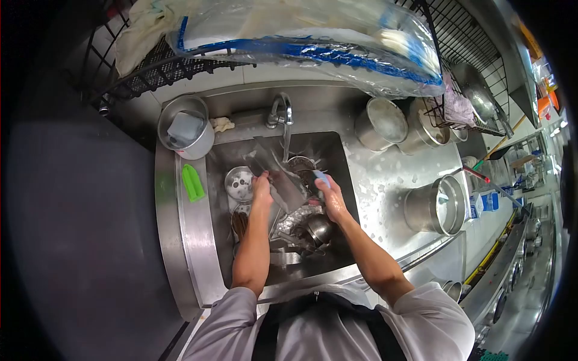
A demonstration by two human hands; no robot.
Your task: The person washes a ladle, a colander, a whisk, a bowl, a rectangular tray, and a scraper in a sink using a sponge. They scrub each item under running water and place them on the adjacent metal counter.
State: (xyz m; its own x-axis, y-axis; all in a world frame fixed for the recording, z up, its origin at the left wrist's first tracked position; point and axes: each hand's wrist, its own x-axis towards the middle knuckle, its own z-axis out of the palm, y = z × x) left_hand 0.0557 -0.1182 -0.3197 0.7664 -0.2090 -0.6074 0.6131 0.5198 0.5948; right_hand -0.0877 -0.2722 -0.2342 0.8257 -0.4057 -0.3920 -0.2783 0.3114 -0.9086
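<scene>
Over the steel sink (351, 198), my left hand (262, 188) grips the edge of a flat metal tray (285, 186), tilted near the running faucet (285, 114). My right hand (333, 197), to the right of the tray, is closed on a light blue object (322, 178), perhaps a brush handle or sponge. Beneath and around both hands lie wet dishes: a small bowl with suds (239, 183) at the left, a round metal bowl (320, 228) at the lower right, and several utensils.
On the left ledge are a pot (203, 137) and a green object (192, 183). Several steel pots stand right of the sink, one a large pot (428, 207). A wire rack (162, 71) with a plastic bag (313, 45) hangs above the faucet.
</scene>
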